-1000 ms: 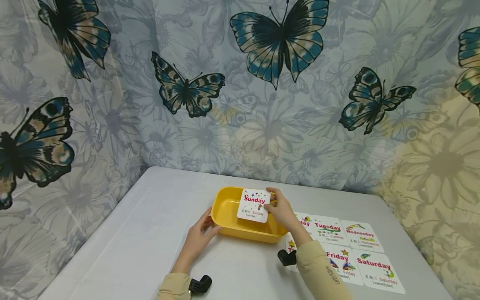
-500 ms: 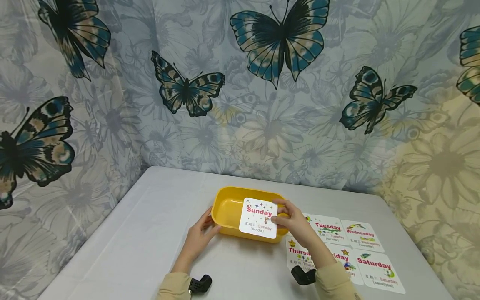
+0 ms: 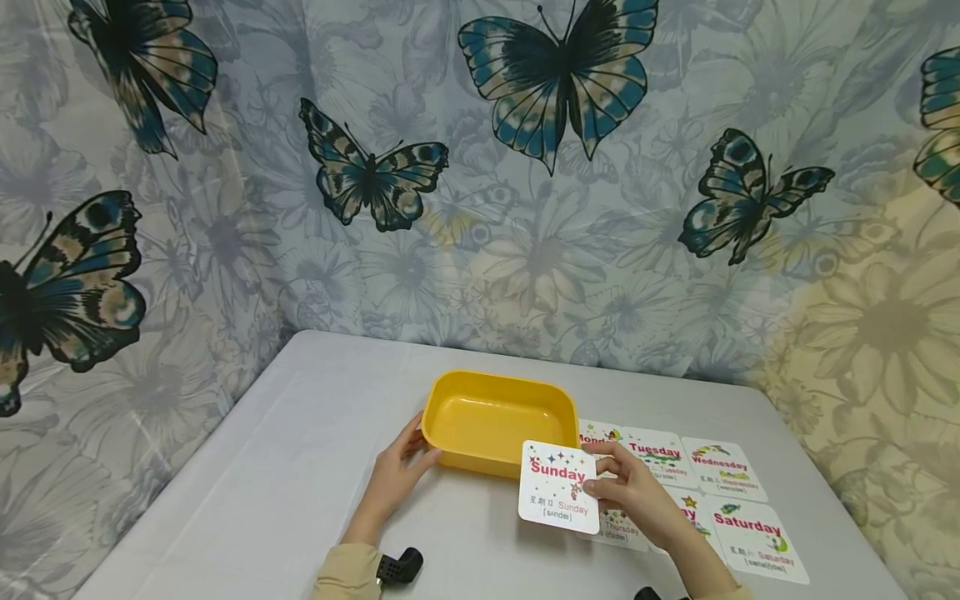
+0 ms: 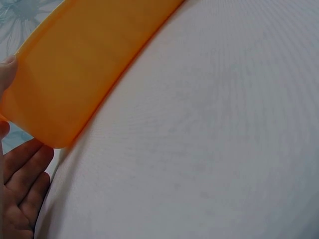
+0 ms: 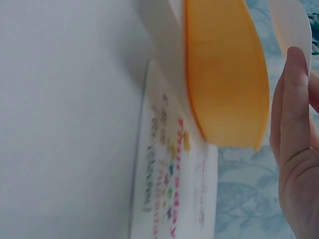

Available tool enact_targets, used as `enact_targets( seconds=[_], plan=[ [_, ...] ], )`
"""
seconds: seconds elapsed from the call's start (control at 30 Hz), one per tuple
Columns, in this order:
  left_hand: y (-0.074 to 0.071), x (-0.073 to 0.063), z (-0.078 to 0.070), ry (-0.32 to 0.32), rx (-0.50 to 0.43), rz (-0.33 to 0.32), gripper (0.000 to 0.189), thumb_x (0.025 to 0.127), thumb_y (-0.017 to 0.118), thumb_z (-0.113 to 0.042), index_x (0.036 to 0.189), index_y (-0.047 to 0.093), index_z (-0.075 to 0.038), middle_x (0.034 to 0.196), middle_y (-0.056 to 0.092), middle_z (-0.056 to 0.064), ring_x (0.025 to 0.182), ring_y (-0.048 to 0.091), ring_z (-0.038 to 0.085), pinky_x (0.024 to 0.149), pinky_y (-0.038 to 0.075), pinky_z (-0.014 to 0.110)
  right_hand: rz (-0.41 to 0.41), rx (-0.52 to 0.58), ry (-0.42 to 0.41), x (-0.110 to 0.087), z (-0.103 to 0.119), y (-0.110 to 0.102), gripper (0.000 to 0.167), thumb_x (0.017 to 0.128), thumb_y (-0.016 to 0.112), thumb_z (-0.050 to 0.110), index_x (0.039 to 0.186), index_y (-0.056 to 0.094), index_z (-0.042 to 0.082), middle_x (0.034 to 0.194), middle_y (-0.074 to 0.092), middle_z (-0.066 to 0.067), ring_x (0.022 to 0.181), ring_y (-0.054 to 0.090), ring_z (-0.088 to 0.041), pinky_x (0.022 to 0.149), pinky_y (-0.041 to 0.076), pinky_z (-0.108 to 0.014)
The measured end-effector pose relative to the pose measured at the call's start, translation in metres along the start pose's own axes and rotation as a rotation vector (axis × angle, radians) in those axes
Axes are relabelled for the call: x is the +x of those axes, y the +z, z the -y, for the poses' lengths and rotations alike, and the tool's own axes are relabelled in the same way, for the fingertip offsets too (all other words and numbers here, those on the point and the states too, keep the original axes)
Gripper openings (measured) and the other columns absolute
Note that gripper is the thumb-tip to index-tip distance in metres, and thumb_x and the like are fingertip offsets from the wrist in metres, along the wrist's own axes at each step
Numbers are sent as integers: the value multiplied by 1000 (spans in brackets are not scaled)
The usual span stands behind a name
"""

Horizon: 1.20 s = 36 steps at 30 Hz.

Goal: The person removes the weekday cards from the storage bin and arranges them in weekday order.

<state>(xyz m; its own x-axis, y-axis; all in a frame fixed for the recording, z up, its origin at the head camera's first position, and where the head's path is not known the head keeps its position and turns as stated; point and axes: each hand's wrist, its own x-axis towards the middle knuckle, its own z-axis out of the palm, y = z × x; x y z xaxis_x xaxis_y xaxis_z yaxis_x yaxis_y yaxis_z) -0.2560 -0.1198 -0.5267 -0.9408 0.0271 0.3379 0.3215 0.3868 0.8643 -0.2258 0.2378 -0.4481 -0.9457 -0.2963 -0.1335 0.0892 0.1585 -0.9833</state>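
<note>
My right hand pinches the right edge of a white flashcard printed "Sunday". The card is tilted in front of the near right corner of a yellow plastic tray, overlapping the tray's wall in the head view. Nothing lies in the tray. At its left end, my left hand grips the tray's corner, thumb at the front and fingers along the side. In the left wrist view, fingertips touch the tray's lower corner. Only the pale back of the held card shows in the right wrist view.
Flashcards lie in two rows at the right: Monday, Tuesday and Wednesday behind, Thursday, Friday and Saturday in front. My right hand covers parts of several. A butterfly-print cloth hangs behind the white table.
The Sunday card has come from over the tray toward the front right, held in my right hand. My left hand and the tray have stayed in place.
</note>
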Motion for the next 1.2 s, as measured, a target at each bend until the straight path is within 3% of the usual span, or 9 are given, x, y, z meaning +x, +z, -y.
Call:
enact_targets(
  seconds=[0.33,0.6,0.87,1.1,1.2],
  plan=[
    [0,1,1,4,-8,2,69,83,67,-42,143,37,-27,115,61,-1,106,57,19,95,42,45,58,33,73,-29,-15,-17,63,84,65,5,134,29,-7,93,52,-13,83,61,-26,70,56,-39],
    [0,0,0,2,-16,9,69,83,67,-41,143,36,-26,116,60,0,107,56,18,94,44,40,205,-20,116,-48,-25,-36,48,86,62,5,125,38,-9,90,56,-11,84,62,-26,70,56,-37],
    [0,0,-1,-18,-12,-1,70,82,67,-43,143,37,-28,117,59,-1,107,56,18,93,44,39,217,-76,148,-62,-36,-46,42,87,61,7,121,41,-6,84,54,-8,75,59,-18,62,53,-25],
    [1,0,-2,-17,-3,5,69,82,67,-42,143,37,-28,116,60,-2,106,56,18,93,45,40,303,7,154,-73,-48,-52,37,89,59,5,119,40,-6,84,56,-9,69,58,-18,60,52,-25],
    [2,0,-2,-10,2,1,69,82,68,-41,143,38,-26,116,60,-1,106,56,18,92,45,40,266,-72,159,-74,-48,-50,40,87,63,9,117,41,-7,82,54,-8,66,57,-18,57,52,-25]
  ],
)
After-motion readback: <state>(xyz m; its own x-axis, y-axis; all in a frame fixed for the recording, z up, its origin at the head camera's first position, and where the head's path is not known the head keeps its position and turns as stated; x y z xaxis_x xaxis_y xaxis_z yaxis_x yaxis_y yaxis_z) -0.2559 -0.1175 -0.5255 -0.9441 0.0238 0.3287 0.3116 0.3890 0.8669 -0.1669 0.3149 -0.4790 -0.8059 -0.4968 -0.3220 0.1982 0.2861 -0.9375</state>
